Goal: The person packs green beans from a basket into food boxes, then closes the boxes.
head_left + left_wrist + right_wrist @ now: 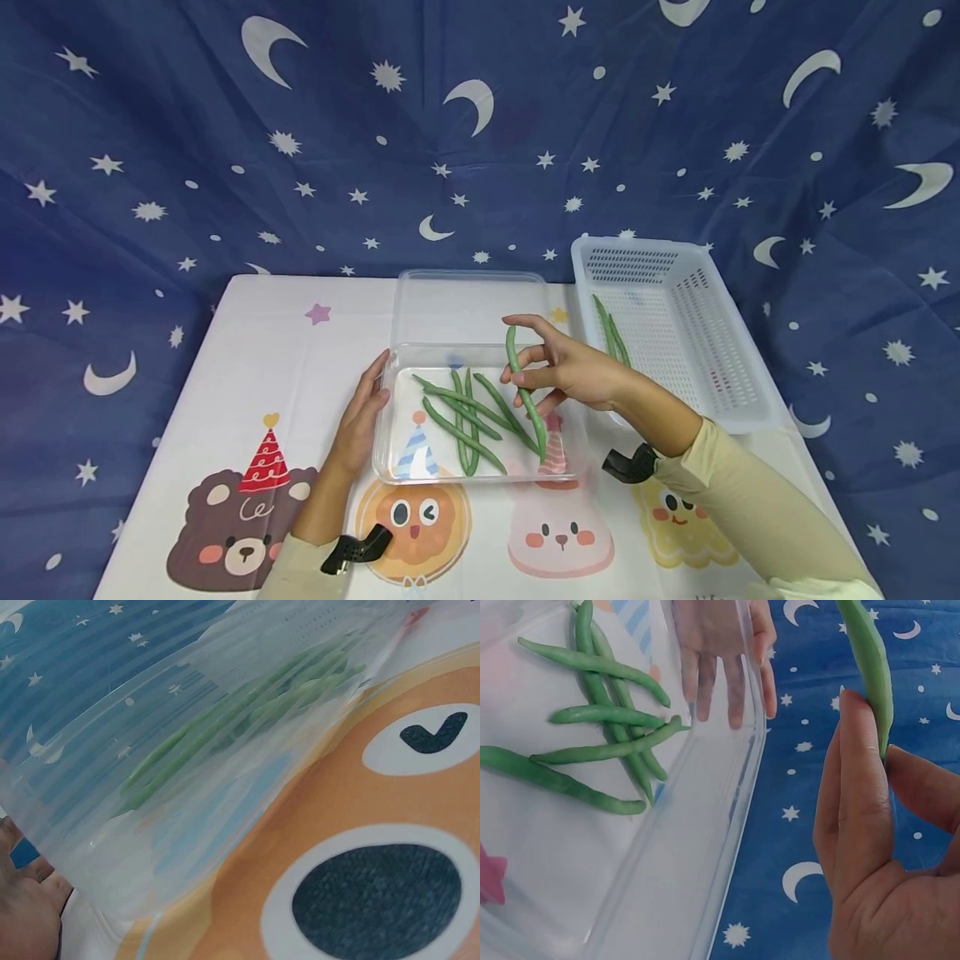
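In the head view, my right hand [581, 371] pinches a green bean [528, 404] between thumb and fingers above the right side of a clear plastic container [480, 481]. The held bean [872, 664] points upward from the fingertips in the right wrist view. Several green beans [459, 429] lie crossed over each other inside the container. My left hand [358, 421] rests against the container's left wall, its fingers fairly straight. Through the clear wall, the right wrist view shows the left fingers [735, 690] on the outside. The left wrist view shows the beans [247, 712] blurred through the plastic.
A white perforated basket [738, 358] stands at the back right, with a few green beans [611, 329] along its left side. Behind the container lies a clear lid [472, 275]. A cartoon-print cloth [300, 367] covers the table, and a blue star-patterned curtain [337, 125] hangs behind.
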Demonstrator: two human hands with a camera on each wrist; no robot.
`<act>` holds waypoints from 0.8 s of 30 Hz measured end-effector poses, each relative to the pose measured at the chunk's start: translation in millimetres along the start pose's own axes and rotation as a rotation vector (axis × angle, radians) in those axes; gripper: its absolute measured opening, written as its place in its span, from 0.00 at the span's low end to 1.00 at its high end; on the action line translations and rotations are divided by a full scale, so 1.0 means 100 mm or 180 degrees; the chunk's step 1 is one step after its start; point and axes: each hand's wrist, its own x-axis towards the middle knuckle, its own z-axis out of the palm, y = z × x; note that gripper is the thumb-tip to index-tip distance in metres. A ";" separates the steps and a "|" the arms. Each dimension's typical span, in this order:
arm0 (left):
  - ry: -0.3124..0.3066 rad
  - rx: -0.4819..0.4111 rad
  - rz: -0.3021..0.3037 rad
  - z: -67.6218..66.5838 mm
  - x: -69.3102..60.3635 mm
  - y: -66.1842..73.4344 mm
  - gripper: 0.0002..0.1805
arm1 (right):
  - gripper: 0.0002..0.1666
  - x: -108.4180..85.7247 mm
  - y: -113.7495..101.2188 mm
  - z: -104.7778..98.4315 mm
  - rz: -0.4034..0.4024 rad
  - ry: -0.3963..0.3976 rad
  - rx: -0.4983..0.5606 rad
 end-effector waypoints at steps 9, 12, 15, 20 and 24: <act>0.0031 0.0066 -0.0042 0.00 0.01 0.01 0.30 | 0.46 0.02 0.01 0.00 0.0055 0.0022 -0.0163; 0.0019 0.0032 -0.0032 0.01 0.01 0.01 0.30 | 0.45 0.01 0.01 0.00 0.0062 0.0043 -0.0279; 0.0009 0.0024 -0.0023 0.02 0.01 0.02 0.30 | 0.45 0.01 0.00 0.01 0.0045 0.0037 -0.0417; 0.0042 0.0051 -0.0034 0.01 0.03 0.03 0.30 | 0.45 0.00 -0.02 0.01 0.0056 0.0046 -0.0541; 0.0042 0.0038 -0.0048 0.00 0.02 0.02 0.30 | 0.45 -0.02 -0.02 0.01 0.0123 0.0041 -0.0541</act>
